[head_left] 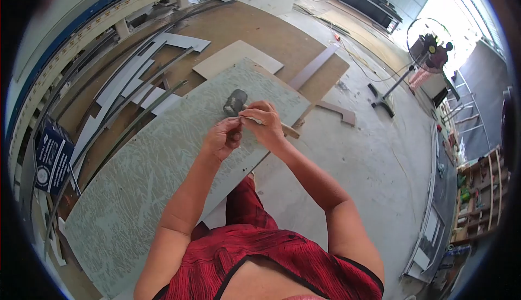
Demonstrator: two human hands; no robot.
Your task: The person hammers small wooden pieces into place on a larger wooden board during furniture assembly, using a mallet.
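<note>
My right hand (262, 123) is closed around the pale wooden handle of a mallet (235, 103). The mallet's dark, scuffed head points away to the left, and the handle's butt sticks out past my palm. My left hand (223, 138) is pinched shut, its fingertips meeting those of my right hand; what they pinch is too small to make out. Both hands are over a large pale-green board (152, 159) with a streaked, mottled surface.
Behind the board are a cream panel (239, 60) and pale offcut strips (184, 42). Long dark strips (133, 107) run along the left, by a blue box (54, 156). A pedestal fan (429, 50) stands on the concrete floor at right, near a wooden rack (480, 197).
</note>
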